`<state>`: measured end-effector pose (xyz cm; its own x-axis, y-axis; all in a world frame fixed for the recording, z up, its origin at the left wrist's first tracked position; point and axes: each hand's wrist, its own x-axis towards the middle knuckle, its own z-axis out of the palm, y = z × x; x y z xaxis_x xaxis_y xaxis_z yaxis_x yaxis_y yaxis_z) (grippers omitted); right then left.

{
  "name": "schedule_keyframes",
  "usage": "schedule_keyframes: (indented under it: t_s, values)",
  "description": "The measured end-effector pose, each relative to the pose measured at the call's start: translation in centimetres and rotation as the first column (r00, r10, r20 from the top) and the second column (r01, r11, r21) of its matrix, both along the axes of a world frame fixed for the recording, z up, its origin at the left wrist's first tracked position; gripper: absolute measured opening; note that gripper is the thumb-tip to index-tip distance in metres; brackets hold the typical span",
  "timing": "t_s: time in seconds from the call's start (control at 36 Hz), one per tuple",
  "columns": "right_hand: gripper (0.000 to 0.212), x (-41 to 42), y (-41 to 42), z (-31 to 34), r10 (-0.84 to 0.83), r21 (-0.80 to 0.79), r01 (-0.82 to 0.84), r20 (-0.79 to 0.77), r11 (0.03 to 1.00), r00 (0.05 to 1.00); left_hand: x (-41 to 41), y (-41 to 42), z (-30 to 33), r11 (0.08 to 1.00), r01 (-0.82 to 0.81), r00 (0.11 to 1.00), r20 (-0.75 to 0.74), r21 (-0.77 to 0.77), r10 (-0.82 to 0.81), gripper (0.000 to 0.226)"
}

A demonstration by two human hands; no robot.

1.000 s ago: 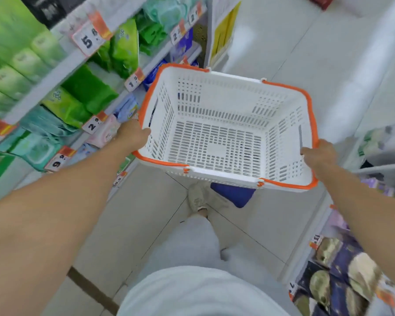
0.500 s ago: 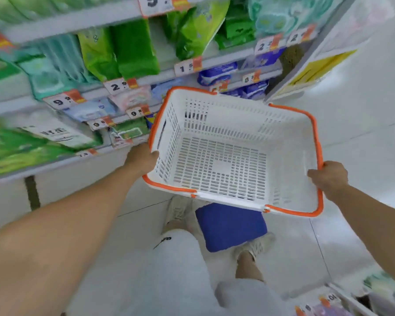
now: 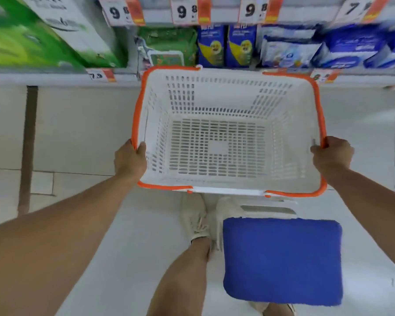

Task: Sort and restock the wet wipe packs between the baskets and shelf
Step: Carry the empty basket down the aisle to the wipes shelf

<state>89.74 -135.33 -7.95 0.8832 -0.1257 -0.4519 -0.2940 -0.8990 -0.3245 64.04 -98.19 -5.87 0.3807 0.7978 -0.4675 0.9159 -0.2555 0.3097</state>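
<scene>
I hold an empty white basket (image 3: 283,142) with an orange rim level above the floor, in front of the bottom shelf (image 3: 55,76). My left hand (image 3: 129,159) grips its left rim and my right hand (image 3: 332,156) grips its right rim. On the shelf behind the basket stand a green wipe pack (image 3: 167,45), two blue and yellow packs (image 3: 226,45) and blue and white packs (image 3: 290,49) further right.
A blue cushion (image 3: 282,261) lies on the white tiled floor by my feet, under the basket's near right corner. Large green and white packs (image 3: 43,35) fill the shelf's left end. Price tags (image 3: 185,10) line the shelf edge above.
I have turned to face the shelf squarely and bent lower. The basket has swung round with me and now sits straight in front of the bottom shelf, still held at both sides.
</scene>
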Motion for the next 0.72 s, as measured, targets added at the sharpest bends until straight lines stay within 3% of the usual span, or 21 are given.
schedule_keyframes:
  t_s: [0.17, 0.36, 0.53, 0.61, 0.72]
  values:
    - [0.017, -0.8, 4.3, -3.1, 0.058, 0.058, -0.064, 0.105, 0.996, 0.993, -1.7, 2.7, -3.3, 0.992, -0.123, 0.991, 0.050, -0.009, 0.124, 0.033]
    - [0.015, -1.6, 8.0, 1.3, 0.101, 0.113, -0.126, 0.205, 0.986, 0.973, -2.3, 5.2, 1.3, 0.971, -0.178, 0.981, 0.103, 0.158, 0.163, 0.025]
    - [0.017, -1.3, 10.7, 3.3, 0.037, 0.077, -0.058, 0.245, 0.995, 0.969, -1.3, 5.4, 2.9, 0.968, -0.246, 0.963, 0.102, -0.049, 0.249, 0.025]
    - [0.028, -0.9, 11.0, 3.9, -0.027, 0.114, -0.007, 0.298, 0.993, 0.954, -1.6, 5.6, 2.4, 0.943, -0.314, 0.944, 0.070, -0.115, 0.323, 0.035]
    - [0.011, -0.1, 10.8, 5.8, -0.025, 0.197, -0.034, 0.290, 0.980, 0.957, -2.3, 6.3, 1.3, 0.898, -0.386, 0.910, 0.075, -0.213, 0.409, 0.035]
